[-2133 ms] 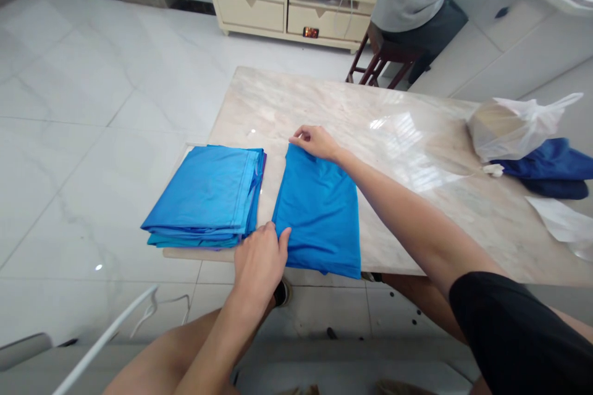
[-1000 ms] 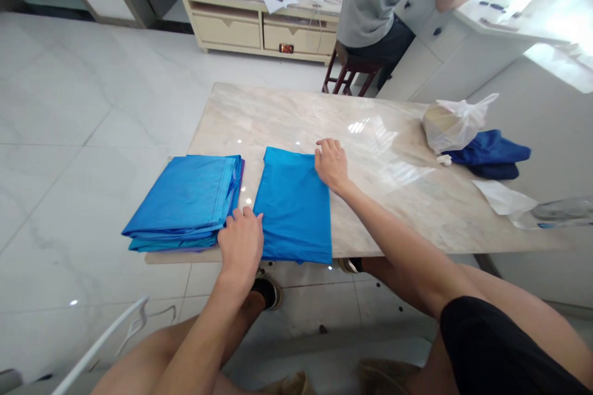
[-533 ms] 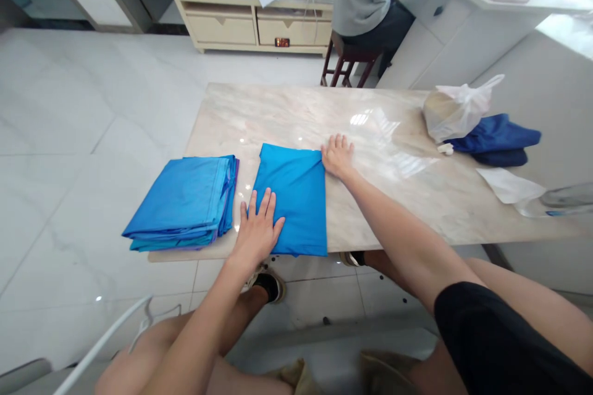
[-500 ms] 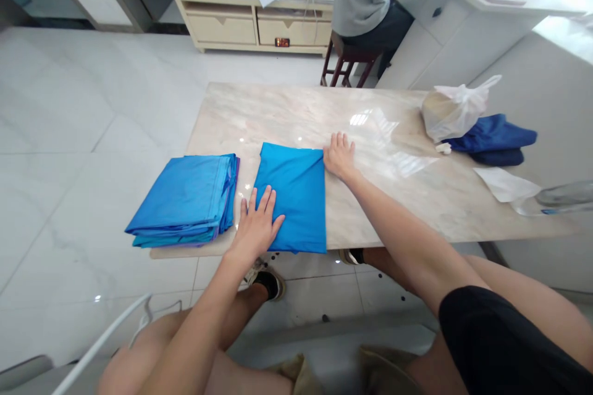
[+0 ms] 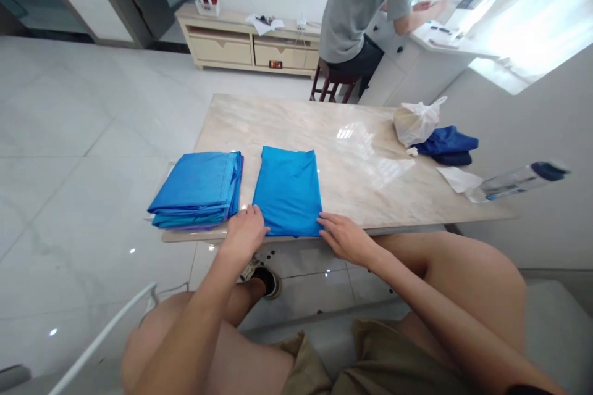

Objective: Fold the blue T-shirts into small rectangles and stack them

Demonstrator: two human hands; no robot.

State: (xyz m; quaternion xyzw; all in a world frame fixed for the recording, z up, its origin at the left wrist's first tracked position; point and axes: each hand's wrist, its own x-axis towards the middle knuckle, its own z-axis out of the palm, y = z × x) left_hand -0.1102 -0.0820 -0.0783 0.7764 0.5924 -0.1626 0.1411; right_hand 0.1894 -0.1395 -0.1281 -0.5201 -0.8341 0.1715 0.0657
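A bright blue folded cloth (image 5: 288, 188) lies flat near the front edge of the table, slightly wrinkled at its near end. My left hand (image 5: 246, 229) rests at its near left corner, thumb apart from the fingers. At the near right corner, my right hand (image 5: 345, 237) touches the cloth's edge with its fingers stretched out and a little spread. Neither hand visibly grips the fabric, though the undersides of the fingers are hidden. Left of my left hand sits a stack of folded blue cloths (image 5: 197, 182), with teal and purple layers showing at its edges.
On the marble-look table (image 5: 278, 117), a white plastic bag (image 5: 417, 122), dark blue fabric (image 5: 447, 145), white paper (image 5: 458, 179) and a clear bottle (image 5: 516, 182) stand to the right. Beyond, a person in grey (image 5: 359, 12) sits on a stool (image 5: 334, 77) by a low cabinet (image 5: 222, 49).
My right hand has moved from the cloth's far right corner to its near right corner. My left hand has slid nearer, to the near left corner. The camera view has shifted.
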